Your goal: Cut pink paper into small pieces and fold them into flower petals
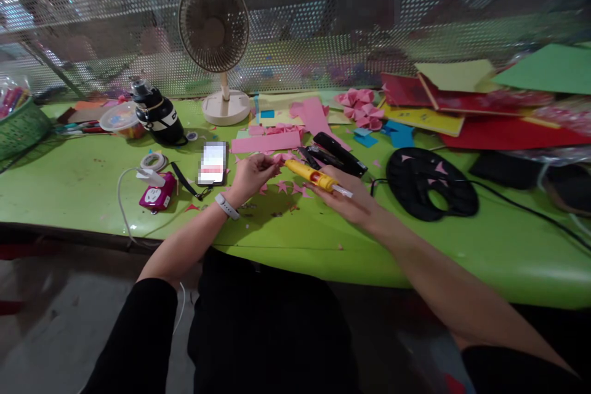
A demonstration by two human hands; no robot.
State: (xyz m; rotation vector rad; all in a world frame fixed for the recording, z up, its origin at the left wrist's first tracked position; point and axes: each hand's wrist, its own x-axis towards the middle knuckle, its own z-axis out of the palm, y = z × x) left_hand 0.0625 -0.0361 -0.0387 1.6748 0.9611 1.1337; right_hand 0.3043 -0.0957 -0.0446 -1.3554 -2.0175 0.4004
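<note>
My right hand (351, 197) is closed around a yellow glue stick (311, 175) whose tip points left toward my left hand. My left hand (252, 173) pinches a small pink paper piece (279, 159) just above the green table (92, 184). A white band sits on my left wrist. Small pink paper cut-outs (289, 188) lie scattered on the table below both hands. Strips of pink paper (265, 143) lie just beyond my hands.
A phone (213, 163), a tape roll (154, 161), a pink gadget (157, 192), a black bottle (159, 114) and a small fan (217, 43) stand at the left. A black stapler (341, 155), a black mask shape (429, 183), pink paper flowers (360, 108) and coloured paper sheets (462, 104) lie at the right.
</note>
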